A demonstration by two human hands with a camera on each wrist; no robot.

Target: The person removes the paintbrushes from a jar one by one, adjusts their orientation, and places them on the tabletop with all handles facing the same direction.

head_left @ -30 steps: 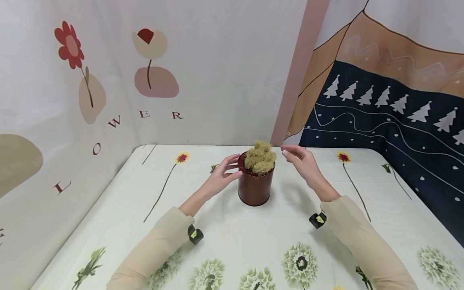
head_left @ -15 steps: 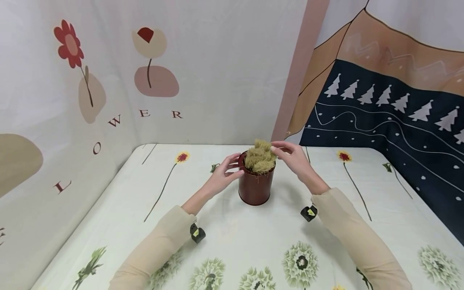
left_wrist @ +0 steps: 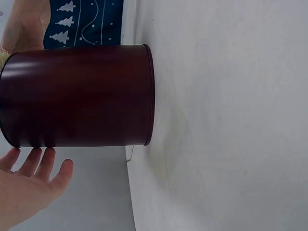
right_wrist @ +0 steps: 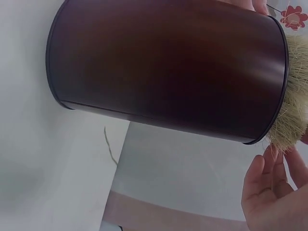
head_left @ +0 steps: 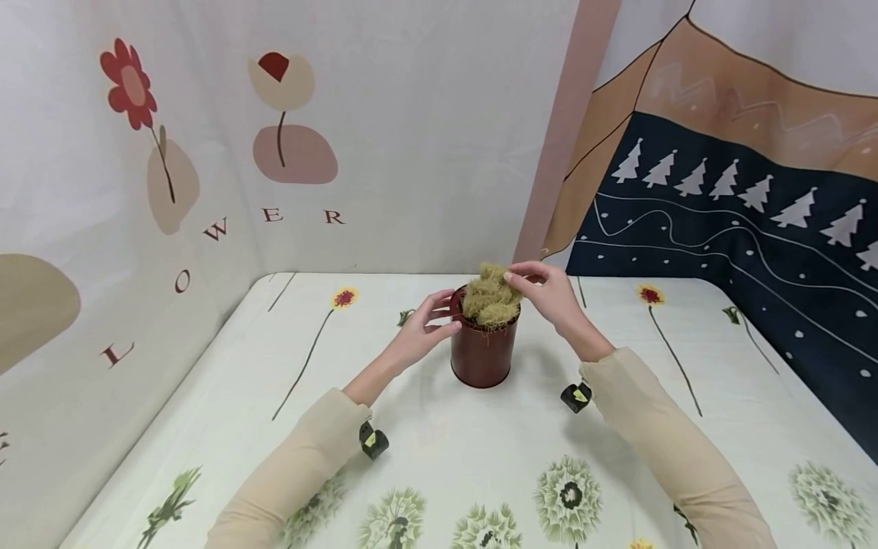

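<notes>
At frame centre, left hand (head_left: 420,329) rests open-fingered against maroon tin (head_left: 482,352); right hand (head_left: 549,296) pinches moss tuft (head_left: 489,296).

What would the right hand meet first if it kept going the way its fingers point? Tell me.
Most likely the tuft of dry tan moss atop the dark red metal can; the right hand reaches leftward, fingertips apparently at it already.

A: Where does the head view look from?
B: High at six o'clock, facing down across the tabletop (head_left: 480,450).
A: And the wrists?
B: Both sideways, very near, sharing the red pot (left_wrist: 77,96).
</notes>
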